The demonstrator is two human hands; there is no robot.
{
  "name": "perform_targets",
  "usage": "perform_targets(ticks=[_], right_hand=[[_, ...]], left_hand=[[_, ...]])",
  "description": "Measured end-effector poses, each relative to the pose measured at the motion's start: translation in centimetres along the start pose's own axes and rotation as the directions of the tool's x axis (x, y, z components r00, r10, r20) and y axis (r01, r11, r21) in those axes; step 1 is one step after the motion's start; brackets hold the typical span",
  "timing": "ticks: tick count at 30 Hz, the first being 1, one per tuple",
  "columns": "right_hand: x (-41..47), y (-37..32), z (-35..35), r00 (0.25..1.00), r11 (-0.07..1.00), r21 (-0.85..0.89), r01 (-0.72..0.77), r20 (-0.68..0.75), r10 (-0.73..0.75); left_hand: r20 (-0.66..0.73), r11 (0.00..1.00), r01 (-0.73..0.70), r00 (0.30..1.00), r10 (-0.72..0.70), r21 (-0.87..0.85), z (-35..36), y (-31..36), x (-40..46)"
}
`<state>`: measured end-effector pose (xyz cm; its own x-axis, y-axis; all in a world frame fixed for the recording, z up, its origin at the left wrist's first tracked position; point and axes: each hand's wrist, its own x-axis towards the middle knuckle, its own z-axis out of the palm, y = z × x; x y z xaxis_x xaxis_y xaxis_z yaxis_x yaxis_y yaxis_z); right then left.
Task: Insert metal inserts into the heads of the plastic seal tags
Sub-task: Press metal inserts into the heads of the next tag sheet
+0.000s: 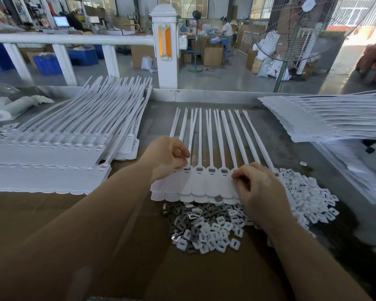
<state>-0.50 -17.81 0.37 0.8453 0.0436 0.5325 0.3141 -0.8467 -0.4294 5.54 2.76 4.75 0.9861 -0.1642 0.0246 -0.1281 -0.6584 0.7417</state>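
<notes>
I see the tags (206, 181), a joined white strip, lying in the middle of the frame on the table (291, 135), with their long tails pointing up and away. A second strip lies just under it. Four heads in the row show a dark metal piece inside.

My left hand (166, 157) sits on the left end of the strip. Its fingers are curled, and the tips pinch at a tag head there. My right hand (258, 187) sits on the right end. Its fingers are curled too, with thumb and first finger pressed together at a tag head. I cannot tell if a small piece is between them.

One loose insert (218, 199) lies on the near edge of the strip. Just below the strip, in the lower middle, is a heap of inserts (195, 213), grey and shiny. Mixed in and spreading to the right is a heap of white caps (302, 192).

At the left is a big stack of tags (59, 146). At the upper right is another stack (326, 118). Brown cardboard (41, 205) covers the near part of the table.
</notes>
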Motion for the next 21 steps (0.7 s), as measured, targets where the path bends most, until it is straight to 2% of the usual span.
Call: perform_targets(ticks=[11, 21], right_hand=[[0.01, 0.01, -0.05, 1.0, 1.0, 0.015, 0.021, -0.011, -0.021], [0.03, 0.02, 0.02, 1.0, 1.0, 0.019, 0.015, -0.012, -0.015]], left_hand=[[0.023, 0.989, -0.058, 0.998, 0.055, 0.136, 0.21, 0.29, 0.39], [0.037, 0.999, -0.032, 0.999, 0.031, 0.044, 0.03, 0.05, 0.28]])
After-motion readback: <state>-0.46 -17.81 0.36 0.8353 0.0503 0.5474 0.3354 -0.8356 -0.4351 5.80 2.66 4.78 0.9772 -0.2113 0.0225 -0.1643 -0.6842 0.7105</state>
